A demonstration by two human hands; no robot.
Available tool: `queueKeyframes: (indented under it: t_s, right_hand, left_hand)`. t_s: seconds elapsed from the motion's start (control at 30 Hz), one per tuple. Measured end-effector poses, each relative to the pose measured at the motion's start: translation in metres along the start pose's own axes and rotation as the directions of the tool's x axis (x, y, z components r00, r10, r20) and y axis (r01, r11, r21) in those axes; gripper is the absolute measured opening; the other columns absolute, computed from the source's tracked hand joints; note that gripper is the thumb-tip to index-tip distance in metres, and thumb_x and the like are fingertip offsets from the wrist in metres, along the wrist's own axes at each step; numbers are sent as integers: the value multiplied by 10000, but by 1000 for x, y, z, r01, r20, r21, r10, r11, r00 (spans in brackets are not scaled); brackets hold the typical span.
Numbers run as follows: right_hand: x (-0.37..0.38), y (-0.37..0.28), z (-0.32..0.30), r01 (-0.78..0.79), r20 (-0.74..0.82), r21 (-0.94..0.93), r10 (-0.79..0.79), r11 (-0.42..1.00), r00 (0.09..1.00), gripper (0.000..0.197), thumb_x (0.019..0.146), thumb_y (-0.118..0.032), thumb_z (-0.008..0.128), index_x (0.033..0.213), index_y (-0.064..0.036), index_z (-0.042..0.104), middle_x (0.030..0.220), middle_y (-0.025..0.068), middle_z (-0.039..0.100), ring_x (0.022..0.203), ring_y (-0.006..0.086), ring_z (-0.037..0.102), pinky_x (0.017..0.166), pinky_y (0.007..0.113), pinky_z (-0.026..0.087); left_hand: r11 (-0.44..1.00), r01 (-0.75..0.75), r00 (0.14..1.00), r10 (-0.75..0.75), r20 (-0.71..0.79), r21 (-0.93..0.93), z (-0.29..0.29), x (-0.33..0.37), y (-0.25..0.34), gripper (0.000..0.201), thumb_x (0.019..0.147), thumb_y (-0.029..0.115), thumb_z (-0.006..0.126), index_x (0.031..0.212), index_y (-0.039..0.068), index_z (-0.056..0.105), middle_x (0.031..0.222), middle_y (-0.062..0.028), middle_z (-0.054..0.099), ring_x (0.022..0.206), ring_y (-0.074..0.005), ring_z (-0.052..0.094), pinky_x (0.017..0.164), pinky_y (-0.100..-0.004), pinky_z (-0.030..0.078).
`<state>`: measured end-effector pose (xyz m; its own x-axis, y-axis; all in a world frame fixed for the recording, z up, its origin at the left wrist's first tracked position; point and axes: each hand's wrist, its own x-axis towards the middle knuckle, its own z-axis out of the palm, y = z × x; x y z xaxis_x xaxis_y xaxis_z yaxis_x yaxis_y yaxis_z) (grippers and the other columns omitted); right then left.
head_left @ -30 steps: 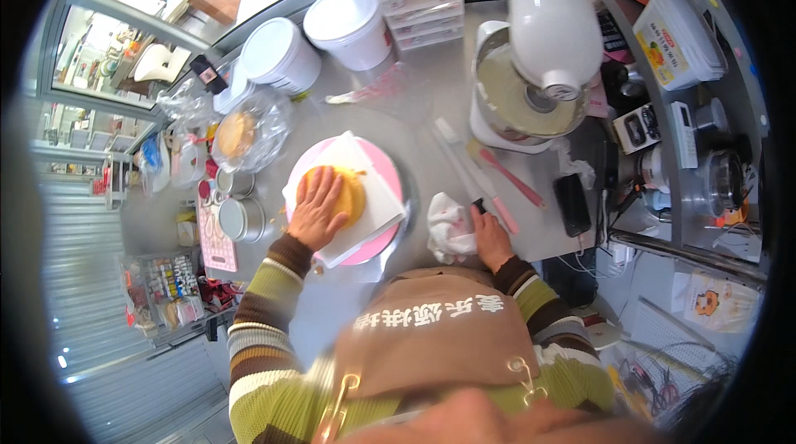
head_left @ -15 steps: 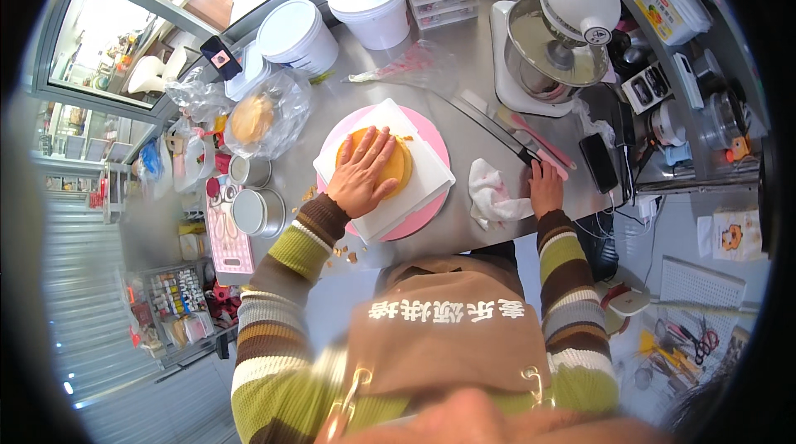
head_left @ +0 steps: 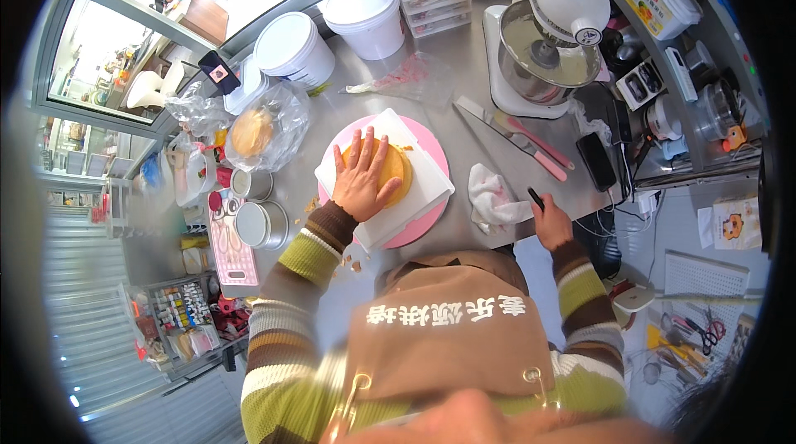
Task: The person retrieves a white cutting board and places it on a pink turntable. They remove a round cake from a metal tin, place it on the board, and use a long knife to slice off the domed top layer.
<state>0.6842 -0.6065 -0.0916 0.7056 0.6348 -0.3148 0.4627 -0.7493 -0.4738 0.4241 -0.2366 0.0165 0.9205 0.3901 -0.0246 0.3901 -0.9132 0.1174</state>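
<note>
My left hand [head_left: 361, 183] lies flat, fingers spread, on top of a round golden sponge cake [head_left: 401, 172]. Under the cake is a white square board [head_left: 424, 189], resting on a pink round turntable [head_left: 433, 144]. Near the table's front edge, my right hand [head_left: 553, 224] is closed around the black handle of a long knife [head_left: 534, 197]. Its thin blade points away from me toward the back of the table and is hard to make out. A crumpled white cloth [head_left: 491, 195] lies just left of that hand.
A stand mixer [head_left: 543, 63] stands at the back right. Pink-handled spatulas [head_left: 543, 160] and a black phone [head_left: 595, 162] lie nearby. White buckets [head_left: 361, 17], a bagged cake [head_left: 253, 133] and round tins [head_left: 261, 224] are around the left. A piping bag [head_left: 402, 79] lies behind the turntable.
My right hand has drawn toward me and lifted the knife by its handle, and the blade has swung round. My left hand stays on the cake, its fingers a little more spread.
</note>
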Motion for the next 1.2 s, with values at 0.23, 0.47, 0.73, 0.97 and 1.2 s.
queueKeyframes:
  t_s: [0.23,0.47,0.73,0.97,1.2]
  right_hand:
    - [-106,-71,-43,-103,237,794,-150,599,960,447,1089,-184,470,1523,-80,439,797,10,629,623,52,545,561,243,456]
    - [-75,-134,-33,-255,448,803,-263,538,855,491,1091,-187,477,1574,-134,403,750,-19,574,609,61,501,614,249,469]
    - [-72,-137,-28,-180,418,782,-288,597,862,490,1085,-186,485,1566,-132,409,732,0,599,610,74,520,623,264,481]
    - [-66,-144,-34,-99,380,764,-320,638,868,487,1081,-188,492,1557,-120,418,725,27,599,631,108,549,642,294,490]
    - [-28,-179,-12,-48,311,830,-389,556,867,464,1073,-209,490,1517,-79,452,712,72,608,647,176,584,661,339,499]
  left_hand:
    - [997,10,999,-12,-35,-71,-2,1,2,880,989,555,506,1627,25,213,1703,-236,122,1584,-425,42,1189,-703,3]
    - [993,121,992,-120,-43,1,13,13,19,900,996,548,493,1618,-24,184,1699,-245,120,1584,-422,41,1185,-704,-10]
    - [999,42,999,-43,-25,-29,12,12,12,872,1007,541,455,1615,-29,195,1700,-245,121,1585,-423,37,1186,-696,-42]
    - [1000,6,999,-5,39,-27,7,14,10,812,1023,449,440,1627,-18,162,1706,-253,75,1585,-433,6,1202,-672,-44]
    - [999,-19,1000,20,8,-25,8,11,15,791,1025,458,439,1628,7,199,1705,-241,107,1584,-432,27,1198,-680,-34]
